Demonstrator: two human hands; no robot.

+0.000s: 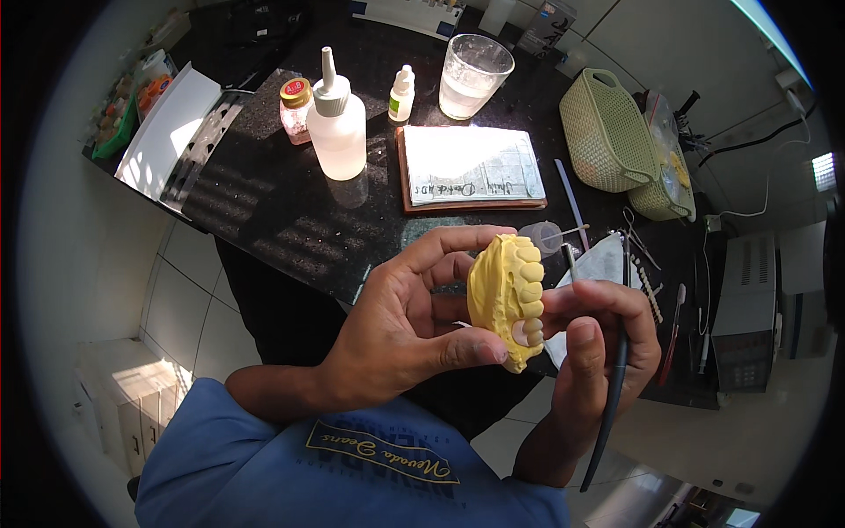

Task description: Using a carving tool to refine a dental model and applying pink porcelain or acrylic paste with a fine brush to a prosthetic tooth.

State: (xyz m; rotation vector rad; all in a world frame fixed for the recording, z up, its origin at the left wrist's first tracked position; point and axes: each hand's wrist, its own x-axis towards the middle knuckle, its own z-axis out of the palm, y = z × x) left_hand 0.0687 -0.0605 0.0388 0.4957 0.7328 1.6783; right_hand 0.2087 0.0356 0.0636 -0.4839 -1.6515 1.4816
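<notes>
My left hand (409, 317) holds a yellow dental cast (495, 290), thumb at its lower edge and fingers behind it. The cast is tilted up, its row of teeth facing right. One tooth near the lower end carries a pale pinkish-white piece (519, 333). In my right hand (607, 343) is a slim dark-handled tool, like a brush (611, 409), lying between the fingers with its thin end pointing away from me. The right fingertips are at the teeth side of the cast; whether they press on it is hard to tell.
Beyond my hands lie a notebook (471, 167) and a small translucent cup (539, 236) with a thin stick. A squeeze bottle (336, 136), pink jar (297, 113), dropper bottle (401, 95) and glass (475, 77) stand behind. To the right are baskets (607, 132), scissors-like forceps (642, 239) and a white cloth (594, 264).
</notes>
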